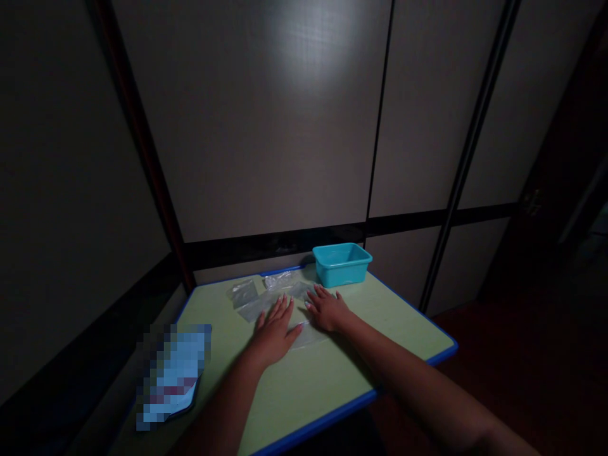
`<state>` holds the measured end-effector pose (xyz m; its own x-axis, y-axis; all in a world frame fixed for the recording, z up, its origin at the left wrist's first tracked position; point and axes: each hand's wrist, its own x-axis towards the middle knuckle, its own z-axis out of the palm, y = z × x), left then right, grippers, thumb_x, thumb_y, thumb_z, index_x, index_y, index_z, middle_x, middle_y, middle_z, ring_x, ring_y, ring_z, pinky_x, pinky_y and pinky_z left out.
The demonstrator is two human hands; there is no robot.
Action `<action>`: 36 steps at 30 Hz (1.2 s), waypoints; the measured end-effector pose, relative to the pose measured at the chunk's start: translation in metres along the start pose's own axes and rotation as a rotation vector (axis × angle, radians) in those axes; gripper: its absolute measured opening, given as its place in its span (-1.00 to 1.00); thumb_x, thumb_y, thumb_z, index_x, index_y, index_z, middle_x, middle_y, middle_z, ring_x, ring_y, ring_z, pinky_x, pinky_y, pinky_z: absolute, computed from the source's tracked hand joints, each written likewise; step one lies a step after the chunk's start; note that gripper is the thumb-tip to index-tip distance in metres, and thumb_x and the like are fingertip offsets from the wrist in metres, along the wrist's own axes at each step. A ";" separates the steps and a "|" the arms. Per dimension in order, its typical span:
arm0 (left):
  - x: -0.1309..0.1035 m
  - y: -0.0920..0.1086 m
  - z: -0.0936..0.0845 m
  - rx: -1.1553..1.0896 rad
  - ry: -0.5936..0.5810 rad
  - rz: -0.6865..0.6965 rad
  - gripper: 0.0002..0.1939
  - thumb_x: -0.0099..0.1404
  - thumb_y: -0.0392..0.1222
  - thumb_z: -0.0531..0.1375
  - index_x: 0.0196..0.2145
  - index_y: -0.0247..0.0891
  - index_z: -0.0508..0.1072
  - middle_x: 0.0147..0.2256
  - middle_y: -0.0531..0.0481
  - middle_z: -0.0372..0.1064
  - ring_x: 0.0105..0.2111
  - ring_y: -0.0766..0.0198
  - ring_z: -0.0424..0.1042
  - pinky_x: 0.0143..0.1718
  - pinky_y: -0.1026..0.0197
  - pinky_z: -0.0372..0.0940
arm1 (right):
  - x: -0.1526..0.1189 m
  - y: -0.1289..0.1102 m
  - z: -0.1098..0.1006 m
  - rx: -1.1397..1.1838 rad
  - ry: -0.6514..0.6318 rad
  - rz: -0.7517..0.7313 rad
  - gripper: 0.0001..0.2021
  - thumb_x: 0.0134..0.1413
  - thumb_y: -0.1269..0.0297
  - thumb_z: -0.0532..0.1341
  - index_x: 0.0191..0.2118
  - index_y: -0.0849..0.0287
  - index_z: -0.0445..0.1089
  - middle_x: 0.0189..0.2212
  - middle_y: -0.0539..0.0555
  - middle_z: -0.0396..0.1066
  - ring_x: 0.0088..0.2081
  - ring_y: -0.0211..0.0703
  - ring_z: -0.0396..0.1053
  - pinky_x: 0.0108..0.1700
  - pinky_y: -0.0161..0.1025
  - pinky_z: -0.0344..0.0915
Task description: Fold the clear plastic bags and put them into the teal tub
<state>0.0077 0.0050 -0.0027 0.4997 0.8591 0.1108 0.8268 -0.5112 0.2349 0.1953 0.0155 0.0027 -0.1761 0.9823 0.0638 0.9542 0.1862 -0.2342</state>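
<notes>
Thin clear plastic, seemingly a bag, lies spread on the pale green table. My left hand rests palm down on it, fingers apart and holding nothing. To its right, my right hand also lies flat over the plastic with its fingers spread. A folded clear piece is at the left, and a crumpled one lies near the back edge. Parts of the plastic under both palms are hidden.
A turquoise basket stands at the table's back right corner. A device with a blurred, lit screen lies at the left edge. Behind the table rise wardrobe panels.
</notes>
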 end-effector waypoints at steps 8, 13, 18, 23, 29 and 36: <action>-0.002 0.003 -0.002 0.065 -0.010 -0.006 -0.36 0.30 0.09 -0.16 0.26 -0.23 -0.10 0.28 -0.05 -0.34 0.27 0.14 -0.35 0.17 -0.19 -0.27 | 0.011 0.007 -0.003 0.190 0.038 -0.083 -0.45 0.20 0.00 -0.15 0.24 0.12 -0.03 0.28 0.19 -0.25 0.28 0.01 -0.28 0.13 0.33 -0.40; -0.001 0.002 -0.003 0.108 0.003 -0.116 -0.35 0.31 0.10 -0.16 0.26 -0.24 -0.11 0.28 -0.07 -0.36 0.27 0.11 -0.36 0.16 -0.22 -0.27 | 0.010 0.023 -0.010 0.482 0.254 -0.074 -0.48 0.21 0.02 -0.14 0.22 0.09 0.03 0.28 0.14 -0.20 0.28 -0.02 -0.26 0.16 0.27 -0.36; 0.000 -0.004 0.000 0.113 -0.017 -0.276 -0.33 0.30 0.14 -0.17 0.25 -0.30 -0.07 0.28 -0.15 -0.38 0.26 0.04 -0.38 0.13 -0.28 -0.25 | 0.010 0.022 -0.009 0.732 0.441 -0.159 -0.41 0.14 -0.12 -0.13 0.19 0.09 0.11 0.25 0.13 -0.09 0.26 -0.06 -0.17 0.22 0.11 -0.34; 0.009 -0.011 0.000 -0.127 0.250 -0.245 -0.41 0.32 0.09 -0.17 0.20 -0.27 0.09 0.26 -0.16 -0.20 0.26 0.07 -0.27 0.17 -0.19 -0.21 | 0.008 0.018 -0.017 1.172 0.471 -0.120 -0.39 0.12 -0.18 -0.17 0.10 0.09 0.21 0.16 0.13 0.13 0.16 -0.06 0.09 0.15 0.00 -0.01; 0.010 -0.004 -0.007 -0.504 0.530 0.024 -0.44 0.32 0.06 -0.14 0.18 -0.27 0.12 0.26 -0.10 -0.14 0.25 0.17 -0.17 0.23 0.08 -0.21 | 0.007 0.025 -0.027 1.717 0.342 0.028 -0.51 0.16 -0.09 -0.16 -0.05 0.09 0.28 0.02 0.13 0.29 -0.07 -0.10 0.34 -0.13 -0.13 0.28; 0.008 0.005 -0.014 -1.206 0.518 -0.086 -0.46 0.27 0.19 -0.08 0.00 -0.24 0.30 0.05 -0.18 0.23 -0.10 0.11 0.35 -0.03 0.03 0.18 | 0.005 0.034 -0.030 2.161 0.195 0.039 -0.52 0.19 -0.01 -0.16 -0.23 0.21 0.37 -0.45 0.11 0.43 -0.43 -0.18 0.37 -0.40 -0.21 0.33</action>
<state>0.0122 0.0092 0.0133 0.0780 0.9357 0.3441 -0.0327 -0.3425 0.9389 0.2337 0.0263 0.0239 -0.0145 0.9974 0.0712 -0.7481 0.0365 -0.6626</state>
